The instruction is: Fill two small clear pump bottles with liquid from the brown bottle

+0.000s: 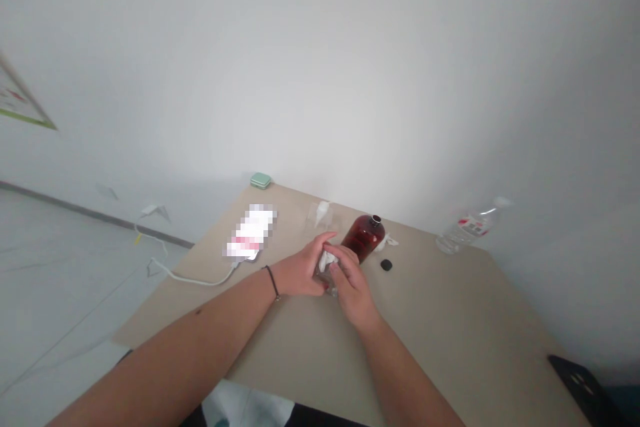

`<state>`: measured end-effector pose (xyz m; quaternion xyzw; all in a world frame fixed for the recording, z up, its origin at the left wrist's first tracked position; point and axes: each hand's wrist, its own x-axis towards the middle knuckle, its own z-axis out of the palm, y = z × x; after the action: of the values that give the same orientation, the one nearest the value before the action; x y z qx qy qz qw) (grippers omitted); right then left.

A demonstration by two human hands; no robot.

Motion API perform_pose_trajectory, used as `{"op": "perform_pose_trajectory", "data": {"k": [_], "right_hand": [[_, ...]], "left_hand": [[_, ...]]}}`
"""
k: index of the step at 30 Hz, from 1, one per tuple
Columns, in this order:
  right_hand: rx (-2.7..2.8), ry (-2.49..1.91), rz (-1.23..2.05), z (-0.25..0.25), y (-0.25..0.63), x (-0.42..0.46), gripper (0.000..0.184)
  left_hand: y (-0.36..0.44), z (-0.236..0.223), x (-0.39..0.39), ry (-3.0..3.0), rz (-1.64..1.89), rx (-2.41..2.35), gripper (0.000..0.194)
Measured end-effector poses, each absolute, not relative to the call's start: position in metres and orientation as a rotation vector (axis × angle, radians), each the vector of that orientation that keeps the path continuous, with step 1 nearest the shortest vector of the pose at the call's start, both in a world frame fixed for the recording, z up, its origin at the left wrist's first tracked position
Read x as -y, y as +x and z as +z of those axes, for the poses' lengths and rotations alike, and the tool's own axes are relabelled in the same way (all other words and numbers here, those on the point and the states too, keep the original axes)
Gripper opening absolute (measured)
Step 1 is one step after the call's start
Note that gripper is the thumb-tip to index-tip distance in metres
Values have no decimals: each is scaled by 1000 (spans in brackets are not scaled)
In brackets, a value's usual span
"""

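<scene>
My left hand is wrapped round a small clear container, most of it hidden by my fingers. A crumpled white tissue shows at the top of it, between my two hands. My right hand is closed over the tissue from the right, its thumb and fingers pressing on it. Just behind my right hand stands a reddish-brown bottle with its neck uncovered. To the right of that bottle lie a small black cap and a scrap of white tissue.
On the left of the table lies a lit phone with a white cable. A mint-green case sits at the far left corner. Further back are a clear wrapper with a white piece and a clear water bottle.
</scene>
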<state>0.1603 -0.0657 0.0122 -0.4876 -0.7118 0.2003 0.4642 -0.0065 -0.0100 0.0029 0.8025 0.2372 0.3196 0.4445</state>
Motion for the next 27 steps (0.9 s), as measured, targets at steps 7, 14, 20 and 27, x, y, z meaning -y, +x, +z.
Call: {"op": "perform_pose_trajectory", "data": {"k": [7, 14, 20, 27], "right_hand": [[1737, -1260, 437, 11, 161, 65, 35], [1691, -1335, 412, 8, 163, 65, 39], [1704, -1283, 445, 10, 165, 63, 38], [1693, -1244, 518, 9, 168, 61, 37]], "left_hand": [[-5, 10, 10, 2008, 856, -759, 115], [2, 17, 16, 2229, 854, -913, 109], [-6, 8, 8, 2081, 805, -641, 131], [-14, 3, -3, 1733, 710, -421, 121]]}}
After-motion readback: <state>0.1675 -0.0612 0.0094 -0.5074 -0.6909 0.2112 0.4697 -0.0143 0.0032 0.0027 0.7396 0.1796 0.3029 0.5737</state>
